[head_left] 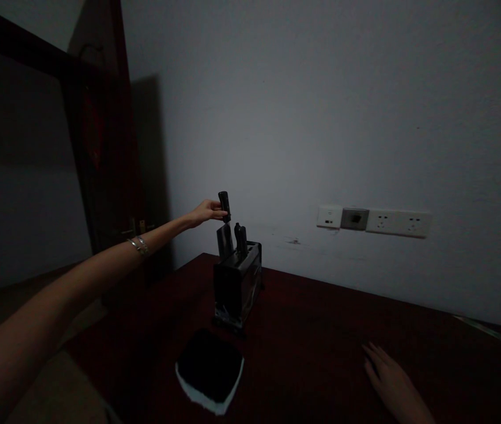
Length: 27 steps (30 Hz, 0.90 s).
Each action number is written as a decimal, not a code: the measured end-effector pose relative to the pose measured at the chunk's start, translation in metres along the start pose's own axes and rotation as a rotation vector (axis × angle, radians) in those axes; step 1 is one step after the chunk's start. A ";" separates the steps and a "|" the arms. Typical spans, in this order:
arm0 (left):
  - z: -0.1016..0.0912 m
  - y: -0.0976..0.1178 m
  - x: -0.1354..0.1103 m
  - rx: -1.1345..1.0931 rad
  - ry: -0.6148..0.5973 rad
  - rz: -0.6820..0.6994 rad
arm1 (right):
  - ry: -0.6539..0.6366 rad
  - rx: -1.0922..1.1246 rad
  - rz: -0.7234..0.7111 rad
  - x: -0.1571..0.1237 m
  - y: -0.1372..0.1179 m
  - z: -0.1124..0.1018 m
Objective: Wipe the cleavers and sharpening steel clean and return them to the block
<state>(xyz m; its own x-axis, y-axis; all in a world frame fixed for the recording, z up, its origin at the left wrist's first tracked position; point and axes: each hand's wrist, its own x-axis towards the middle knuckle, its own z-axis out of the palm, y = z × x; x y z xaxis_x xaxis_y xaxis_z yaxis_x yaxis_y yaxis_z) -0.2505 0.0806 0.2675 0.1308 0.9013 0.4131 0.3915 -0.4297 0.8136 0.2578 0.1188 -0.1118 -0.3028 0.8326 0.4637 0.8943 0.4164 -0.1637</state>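
My left hand (208, 212) grips the black handle of a kitchen knife (224, 242), its fingers closed round it. The wide blade stands upright, with its lower part inside a dark knife block (236, 285). More black knife handles (241, 238) stick up from the block beside that blade. At the lower right, my right hand (391, 380) lies on the table with fingers stretched out, holding nothing. Dim light hides the finer detail of the block.
The dark red table (312, 330) meets a pale wall. A black pad with a light edge (209, 371) lies in front of the block. Wall sockets (398, 224) are to the right, and a dark door (113, 147) stands at the left. Something flat (493, 333) lies along the table's right back edge.
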 end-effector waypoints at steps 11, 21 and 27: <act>-0.011 0.029 0.003 0.035 0.055 0.039 | 0.029 -0.004 -0.011 0.000 0.003 0.004; -0.027 0.047 0.011 0.034 0.079 0.065 | 0.065 -0.014 -0.035 -0.001 0.009 0.011; -0.034 0.081 0.005 0.093 0.163 0.127 | 0.068 0.049 -0.022 -0.001 0.007 0.006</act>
<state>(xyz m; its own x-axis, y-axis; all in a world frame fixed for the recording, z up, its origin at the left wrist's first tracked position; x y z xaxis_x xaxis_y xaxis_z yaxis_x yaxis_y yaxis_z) -0.2488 0.0485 0.3492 0.0381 0.8163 0.5764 0.4646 -0.5252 0.7130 0.2621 0.1230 -0.1186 -0.2976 0.7972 0.5253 0.8699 0.4531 -0.1948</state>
